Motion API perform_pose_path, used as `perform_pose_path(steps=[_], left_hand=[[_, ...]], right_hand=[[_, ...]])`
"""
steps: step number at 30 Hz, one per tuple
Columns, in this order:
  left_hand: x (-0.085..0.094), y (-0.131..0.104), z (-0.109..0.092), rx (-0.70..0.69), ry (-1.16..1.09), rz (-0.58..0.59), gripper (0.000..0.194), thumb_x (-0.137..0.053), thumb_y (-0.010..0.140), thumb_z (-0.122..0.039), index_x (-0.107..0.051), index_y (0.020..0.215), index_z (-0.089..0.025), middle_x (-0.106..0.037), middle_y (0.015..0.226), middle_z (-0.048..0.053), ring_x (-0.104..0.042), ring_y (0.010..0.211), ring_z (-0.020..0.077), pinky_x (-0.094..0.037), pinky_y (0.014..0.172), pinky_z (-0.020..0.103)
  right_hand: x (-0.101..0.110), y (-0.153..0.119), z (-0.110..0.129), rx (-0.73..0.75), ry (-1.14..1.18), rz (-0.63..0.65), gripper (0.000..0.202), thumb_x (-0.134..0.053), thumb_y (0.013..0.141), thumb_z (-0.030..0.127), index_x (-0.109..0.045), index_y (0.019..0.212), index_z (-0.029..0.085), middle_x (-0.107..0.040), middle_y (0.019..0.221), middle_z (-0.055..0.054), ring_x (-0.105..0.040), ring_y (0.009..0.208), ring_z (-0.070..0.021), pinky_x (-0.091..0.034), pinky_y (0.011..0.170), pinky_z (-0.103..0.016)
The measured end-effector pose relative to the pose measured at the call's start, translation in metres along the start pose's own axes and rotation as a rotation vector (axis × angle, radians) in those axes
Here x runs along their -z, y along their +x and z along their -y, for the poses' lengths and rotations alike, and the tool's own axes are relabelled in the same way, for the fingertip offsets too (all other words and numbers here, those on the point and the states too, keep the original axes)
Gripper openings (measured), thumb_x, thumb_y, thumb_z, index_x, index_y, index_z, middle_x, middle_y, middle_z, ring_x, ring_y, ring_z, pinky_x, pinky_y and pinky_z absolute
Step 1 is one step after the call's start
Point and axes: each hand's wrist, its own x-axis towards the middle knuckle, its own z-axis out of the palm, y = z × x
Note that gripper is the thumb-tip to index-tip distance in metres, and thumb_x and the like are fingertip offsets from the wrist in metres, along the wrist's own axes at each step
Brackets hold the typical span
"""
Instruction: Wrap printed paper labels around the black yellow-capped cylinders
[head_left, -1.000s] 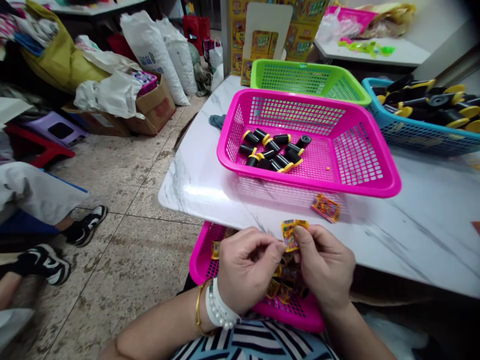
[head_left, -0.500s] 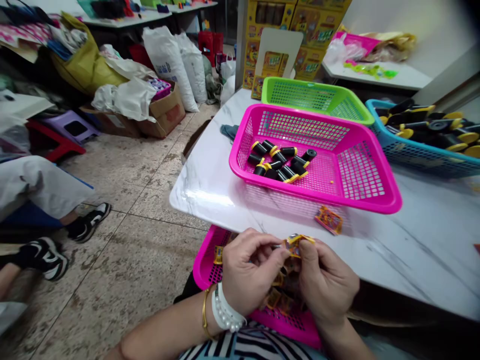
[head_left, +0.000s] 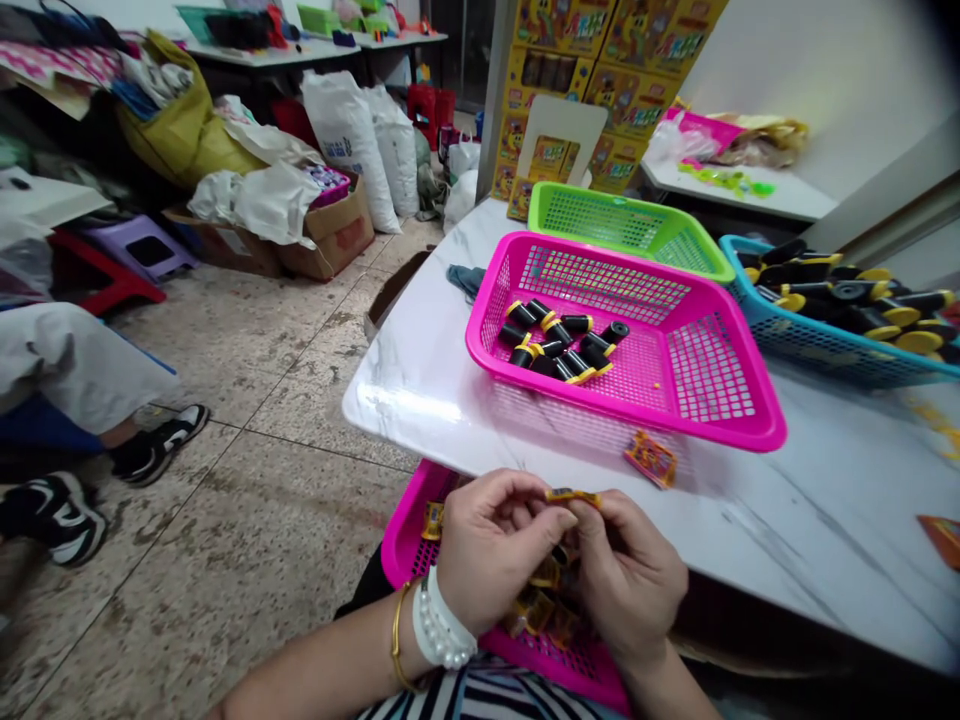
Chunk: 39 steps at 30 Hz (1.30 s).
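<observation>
My left hand, with bracelets at the wrist, and my right hand meet just off the table's front edge. Between their thumbs and fingers they pinch a small yellow-orange printed wrapper, now seen nearly edge-on. Below them, a pink basket at my lap holds several wrapped yellow-and-black pieces, partly hidden by the hands. A similar printed wrapper lies flat on the table. Behind it stands a larger pink basket with several black cylinders with yellow ends.
A green basket stands behind the pink one. At right is a blue basket heaped with black-and-yellow cylinders. An orange piece lies at the table's right. Another person's legs are at left, near cartons and white sacks.
Both hands have drawn slightly left and closer together. The wrapper has gone from raised and creased to flatter and edge-on. The camera view has shifted slightly.
</observation>
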Motion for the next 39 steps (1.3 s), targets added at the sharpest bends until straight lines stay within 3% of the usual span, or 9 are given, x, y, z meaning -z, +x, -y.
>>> perform_pose_path(steps=[3,7,16,23,29,34,39], left_hand=[[-0.001,-0.003,0.0,-0.03,0.018,-0.037,0.02,-0.08,0.073,-0.022,-0.066,0.086,-0.015,-0.065,0.067,-0.001,-0.05,0.051,0.0064,-0.041,0.048,0.016],[0.003,-0.005,-0.001,-0.113,0.061,-0.099,0.016,-0.079,0.077,-0.024,-0.066,0.082,-0.015,-0.055,0.06,-0.004,-0.047,0.052,0.0067,-0.04,0.048,0.016],[0.009,-0.003,0.003,-0.264,0.159,-0.077,0.008,-0.078,0.08,-0.019,-0.08,0.083,-0.013,-0.066,0.07,0.004,-0.058,0.059,0.0099,-0.048,0.054,0.019],[0.01,-0.003,0.0,-0.183,0.082,-0.078,0.012,-0.079,0.079,-0.023,-0.074,0.073,-0.014,-0.062,0.068,0.002,-0.054,0.058,0.0093,-0.046,0.054,0.019],[0.009,-0.004,-0.003,-0.169,0.114,-0.072,0.01,-0.078,0.077,-0.023,-0.077,0.08,-0.014,-0.061,0.069,0.001,-0.052,0.058,0.0088,-0.044,0.054,0.019],[0.01,-0.002,-0.001,-0.044,0.052,-0.026,0.015,-0.079,0.076,-0.027,-0.074,0.077,-0.014,-0.06,0.065,0.0,-0.05,0.055,0.0087,-0.042,0.052,0.02],[0.01,-0.001,-0.001,-0.13,0.102,-0.024,0.012,-0.078,0.076,-0.024,-0.075,0.068,-0.014,-0.064,0.07,0.004,-0.058,0.064,0.0131,-0.047,0.06,0.023]], right_hand=[[-0.003,0.002,0.001,-0.009,-0.005,-0.021,0.017,-0.068,0.093,0.016,-0.065,0.076,0.019,-0.059,0.067,0.003,-0.054,0.058,-0.0101,-0.045,0.056,-0.022],[-0.004,0.003,0.001,-0.013,-0.059,-0.049,0.028,-0.067,0.094,0.021,-0.061,0.067,0.019,-0.053,0.061,0.004,-0.048,0.053,-0.0098,-0.04,0.053,-0.024],[-0.008,-0.001,0.0,0.054,-0.028,-0.021,0.029,-0.067,0.092,0.013,-0.056,0.066,0.019,-0.045,0.061,0.005,-0.041,0.054,-0.0086,-0.034,0.052,-0.024],[-0.005,-0.005,0.0,0.052,-0.057,-0.023,0.034,-0.067,0.093,0.017,-0.05,0.063,0.019,-0.039,0.061,0.005,-0.037,0.054,-0.0087,-0.033,0.051,-0.025],[-0.002,-0.005,0.003,0.125,-0.035,0.015,0.031,-0.066,0.092,0.011,-0.051,0.065,0.019,-0.041,0.062,0.005,-0.04,0.054,-0.0088,-0.034,0.052,-0.024],[0.001,-0.005,0.002,0.209,-0.047,0.035,0.03,-0.066,0.09,0.008,-0.054,0.066,0.019,-0.046,0.062,0.004,-0.045,0.056,-0.0095,-0.039,0.054,-0.024],[-0.002,0.0,0.005,0.258,-0.047,0.071,0.02,-0.066,0.09,0.008,-0.063,0.073,0.019,-0.057,0.066,0.002,-0.055,0.058,-0.0105,-0.047,0.057,-0.023]])
